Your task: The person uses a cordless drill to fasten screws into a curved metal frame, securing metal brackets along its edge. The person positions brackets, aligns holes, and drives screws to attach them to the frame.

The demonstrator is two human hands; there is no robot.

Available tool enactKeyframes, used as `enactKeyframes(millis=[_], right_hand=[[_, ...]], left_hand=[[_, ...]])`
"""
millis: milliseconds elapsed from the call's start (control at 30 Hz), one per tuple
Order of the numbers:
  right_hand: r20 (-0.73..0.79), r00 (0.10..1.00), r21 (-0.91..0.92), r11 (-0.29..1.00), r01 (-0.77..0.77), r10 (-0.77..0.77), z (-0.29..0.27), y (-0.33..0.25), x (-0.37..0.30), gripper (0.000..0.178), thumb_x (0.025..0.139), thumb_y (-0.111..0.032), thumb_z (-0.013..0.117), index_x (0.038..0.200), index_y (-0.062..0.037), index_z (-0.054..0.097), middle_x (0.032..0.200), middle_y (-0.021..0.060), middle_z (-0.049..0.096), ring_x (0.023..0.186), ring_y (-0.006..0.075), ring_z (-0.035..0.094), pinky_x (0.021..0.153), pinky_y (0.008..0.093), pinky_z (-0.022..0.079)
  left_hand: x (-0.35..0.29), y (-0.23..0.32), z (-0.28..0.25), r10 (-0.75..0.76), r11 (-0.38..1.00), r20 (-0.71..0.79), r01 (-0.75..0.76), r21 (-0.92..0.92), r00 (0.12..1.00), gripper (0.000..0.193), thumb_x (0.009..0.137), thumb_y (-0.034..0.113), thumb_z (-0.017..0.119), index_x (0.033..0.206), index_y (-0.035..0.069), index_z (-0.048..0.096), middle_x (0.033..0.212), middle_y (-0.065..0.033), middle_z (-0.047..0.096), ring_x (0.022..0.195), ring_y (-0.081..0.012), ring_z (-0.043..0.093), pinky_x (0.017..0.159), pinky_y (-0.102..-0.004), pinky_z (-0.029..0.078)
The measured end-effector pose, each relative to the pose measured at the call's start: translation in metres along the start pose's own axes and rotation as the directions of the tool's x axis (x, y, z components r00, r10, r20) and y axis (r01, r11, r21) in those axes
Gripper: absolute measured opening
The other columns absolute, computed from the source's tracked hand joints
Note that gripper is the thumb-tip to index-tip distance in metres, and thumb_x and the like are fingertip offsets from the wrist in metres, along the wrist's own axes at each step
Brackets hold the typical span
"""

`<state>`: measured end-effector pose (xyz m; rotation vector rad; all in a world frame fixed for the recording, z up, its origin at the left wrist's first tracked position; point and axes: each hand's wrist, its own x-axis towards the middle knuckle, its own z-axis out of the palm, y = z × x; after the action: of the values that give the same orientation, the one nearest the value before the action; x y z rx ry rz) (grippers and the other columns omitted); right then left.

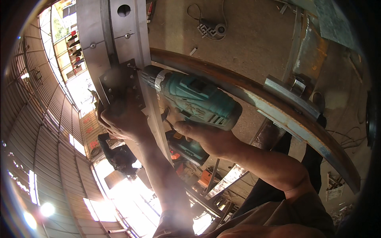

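My right hand (206, 139) is wrapped around the handle of a teal and black cordless drill (198, 97). Its chuck points left, and a thin bit reaches the edge of a dark metal plate (117, 81) with several small holes. Whether the bit sits inside a hole is too small to tell. The plate lies against a long grey steel beam (89, 27). My left hand (123, 117) grips the plate's near end, fingers curled over its edge and partly in shadow. The drill's battery (188, 148) shows below my right hand.
A curved rusty steel bar (246, 87) runs from the beam to the lower right, with a short metal piece (291, 95) on it. A corded tool (214, 29) lies on the floor. Below the beam is an orange object (206, 177). Another person (119, 156) is beyond the beam.
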<state>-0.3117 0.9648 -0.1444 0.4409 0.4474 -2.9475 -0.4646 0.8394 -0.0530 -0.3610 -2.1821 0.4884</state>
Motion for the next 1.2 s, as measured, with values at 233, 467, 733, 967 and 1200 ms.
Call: enactKeyframes(millis=[233, 467, 733, 967, 1200], right_hand=[[0.020, 0.993, 0.006, 0.994, 0.112, -0.112, 0.000, 0.006, 0.005, 0.027, 0.095, -0.017, 0.077, 0.116, -0.0033, 0.065, 0.102, 0.0067, 0.071, 0.090, 0.0136, 0.069, 0.079, 0.0313, 0.060], [0.039, 0.995, 0.005, 0.996, 0.090, -0.090, 0.000, 0.003, 0.004, 0.024, 0.095, -0.017, 0.077, 0.112, -0.0043, 0.065, 0.098, 0.0051, 0.069, 0.087, 0.0132, 0.068, 0.075, 0.0314, 0.058], [0.031, 0.997, -0.040, 0.997, -0.073, 0.075, -0.002, -0.012, 0.003, 0.025, 0.095, -0.019, 0.077, 0.113, -0.0046, 0.066, 0.100, 0.0058, 0.071, 0.090, 0.0139, 0.070, 0.079, 0.0324, 0.060], [0.022, 0.993, -0.274, 0.956, -0.103, 0.113, -0.007, -0.037, 0.001, 0.023, 0.098, -0.018, 0.075, 0.115, -0.0049, 0.068, 0.107, 0.0068, 0.073, 0.097, 0.0145, 0.071, 0.085, 0.0321, 0.059], [0.078, 0.997, -0.359, 0.933, -0.001, 0.031, -0.006, -0.039, 0.001, 0.026, 0.100, -0.019, 0.072, 0.122, -0.0048, 0.067, 0.119, 0.0079, 0.072, 0.109, 0.0156, 0.069, 0.094, 0.0324, 0.058]], left_hand=[[0.000, 0.000, 0.000, -0.025, 0.999, 0.021, 0.025, 0.026, 0.999, 0.064, 0.065, 0.045, 0.097, 0.103, 0.005, 0.066, 0.110, -0.0085, 0.068, 0.107, -0.0323, 0.065, 0.091, -0.0496, 0.052], [0.000, 0.002, -0.002, -0.034, 0.999, 0.027, 0.033, 0.031, 0.999, 0.065, 0.065, 0.045, 0.097, 0.106, 0.004, 0.065, 0.114, -0.0090, 0.067, 0.109, -0.0325, 0.065, 0.093, -0.0501, 0.051], [0.001, 0.003, -0.004, -0.059, 0.998, 0.066, 0.057, 0.033, 0.996, 0.064, 0.067, 0.043, 0.095, 0.110, 0.006, 0.065, 0.116, -0.0086, 0.066, 0.114, -0.0323, 0.063, 0.096, -0.0508, 0.050], [0.001, 0.006, -0.005, -0.213, 0.977, 0.179, 0.209, 0.036, 0.961, 0.058, 0.066, 0.046, 0.093, 0.096, 0.008, 0.063, 0.117, -0.0086, 0.065, 0.121, -0.0317, 0.059, 0.099, -0.0520, 0.046], [-0.002, -0.001, -0.001, -0.116, 0.992, 0.134, 0.108, 0.064, 0.984, 0.057, 0.067, 0.046, 0.093, 0.094, 0.006, 0.062, 0.114, -0.0126, 0.066, 0.120, -0.0346, 0.058, 0.099, -0.0540, 0.046]])
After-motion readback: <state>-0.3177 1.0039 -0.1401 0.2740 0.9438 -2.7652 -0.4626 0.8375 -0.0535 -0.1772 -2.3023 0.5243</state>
